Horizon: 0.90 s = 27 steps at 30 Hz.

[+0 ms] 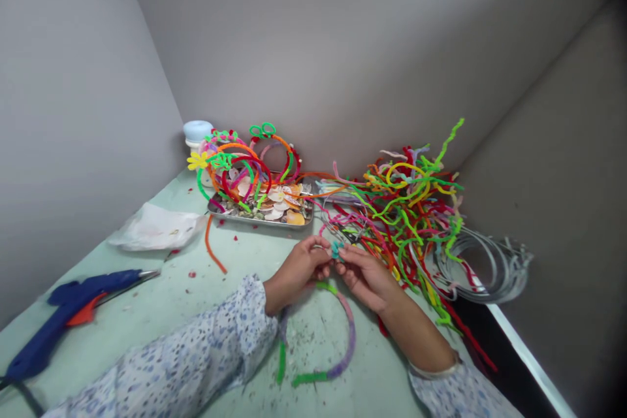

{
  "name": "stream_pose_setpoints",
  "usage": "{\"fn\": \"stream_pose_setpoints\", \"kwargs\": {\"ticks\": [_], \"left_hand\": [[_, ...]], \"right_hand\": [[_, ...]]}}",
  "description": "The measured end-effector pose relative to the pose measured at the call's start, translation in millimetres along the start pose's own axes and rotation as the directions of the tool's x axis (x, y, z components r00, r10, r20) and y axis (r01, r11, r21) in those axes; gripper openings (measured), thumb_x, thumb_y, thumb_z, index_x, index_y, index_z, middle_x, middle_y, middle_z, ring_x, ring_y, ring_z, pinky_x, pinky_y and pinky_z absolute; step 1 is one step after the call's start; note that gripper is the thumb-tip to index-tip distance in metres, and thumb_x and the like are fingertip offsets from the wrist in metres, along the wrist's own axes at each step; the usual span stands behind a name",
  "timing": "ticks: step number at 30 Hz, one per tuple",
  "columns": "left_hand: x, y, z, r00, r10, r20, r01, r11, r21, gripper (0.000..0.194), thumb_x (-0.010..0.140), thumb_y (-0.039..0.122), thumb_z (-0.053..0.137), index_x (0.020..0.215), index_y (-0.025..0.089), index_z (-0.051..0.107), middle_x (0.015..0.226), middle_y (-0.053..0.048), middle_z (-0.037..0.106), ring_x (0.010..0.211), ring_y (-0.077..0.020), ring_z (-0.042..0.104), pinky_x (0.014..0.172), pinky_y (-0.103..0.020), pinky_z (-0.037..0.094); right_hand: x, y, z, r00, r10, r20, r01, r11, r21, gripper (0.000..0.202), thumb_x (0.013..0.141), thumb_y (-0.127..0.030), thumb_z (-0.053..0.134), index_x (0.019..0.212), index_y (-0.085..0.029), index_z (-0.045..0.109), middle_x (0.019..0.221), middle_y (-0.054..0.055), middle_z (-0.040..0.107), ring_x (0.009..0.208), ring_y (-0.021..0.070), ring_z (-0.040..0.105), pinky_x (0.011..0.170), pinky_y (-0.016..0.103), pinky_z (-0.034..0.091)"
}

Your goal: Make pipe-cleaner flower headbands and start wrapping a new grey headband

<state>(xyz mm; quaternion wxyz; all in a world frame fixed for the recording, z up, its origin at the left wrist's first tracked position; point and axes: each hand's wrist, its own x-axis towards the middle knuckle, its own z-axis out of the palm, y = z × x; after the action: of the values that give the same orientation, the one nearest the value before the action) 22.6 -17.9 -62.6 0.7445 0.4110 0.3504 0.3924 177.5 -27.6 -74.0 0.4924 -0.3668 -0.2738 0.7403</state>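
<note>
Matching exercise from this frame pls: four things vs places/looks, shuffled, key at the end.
1. Teal piece
2. Glue gun
3. Tray
4. Grey hoops

A. Holds shell-like pieces
B. To the right, beside the fuzzy stems
C. At the fingers of the left hand and right hand
D. Blue, with an orange trigger

Pairs: 1-C, 2-D, 3-A, 4-B

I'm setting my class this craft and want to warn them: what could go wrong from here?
The glue gun lies left of the left sleeve; if hot, which I can't tell, its metal nozzle might burn someone. The turquoise piece, pinched by the left hand and right hand, could slip. Red pipe cleaners seem to overhang the table's right edge and may slide off.
</note>
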Motion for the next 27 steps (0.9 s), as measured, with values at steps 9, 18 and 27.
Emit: {"fn": "stream_pose_setpoints", "kwargs": {"ticks": [9,18,27], "left_hand": [[-0.2,-2.8,0.1,0.942,0.334,-0.029,-0.301,0.881,0.366,0.016,0.076,0.028,0.061,0.086,0.015,0.058,0.069,0.001,0.057,0.057,-0.0084,0.050,0.054,-0.020,0.040],[1.0,-4.2,-2.2,0.922,0.384,-0.055,-0.316,0.825,0.469,0.017,0.078,0.029,0.058,0.083,0.014,0.063,0.070,-0.001,0.060,0.059,-0.0098,0.051,0.058,-0.022,0.041],[-2.0,-5.8,0.8,0.981,0.196,-0.011,-0.184,0.938,0.294,0.023,0.079,0.034,0.055,0.070,0.014,0.054,0.052,0.004,0.047,0.044,-0.0062,0.036,0.044,-0.019,0.026]], "right_hand": [[-2.1,-0.5,3.0,0.998,0.060,0.018,-0.062,0.990,0.126,0.015,0.064,-0.016,0.074,0.075,-0.015,0.064,0.063,-0.002,0.062,0.050,0.0045,0.055,0.044,0.010,0.043],[-6.7,-3.1,12.2,0.997,0.065,-0.028,-0.061,0.990,0.126,0.016,0.065,-0.016,0.074,0.078,-0.016,0.064,0.064,-0.001,0.061,0.048,0.0051,0.053,0.040,0.011,0.043],[-6.9,1.5,20.9,0.990,-0.088,-0.112,0.086,0.996,-0.023,0.016,0.065,-0.019,0.076,0.073,-0.019,0.062,0.063,-0.003,0.059,0.049,0.0050,0.053,0.040,0.012,0.040]]}}
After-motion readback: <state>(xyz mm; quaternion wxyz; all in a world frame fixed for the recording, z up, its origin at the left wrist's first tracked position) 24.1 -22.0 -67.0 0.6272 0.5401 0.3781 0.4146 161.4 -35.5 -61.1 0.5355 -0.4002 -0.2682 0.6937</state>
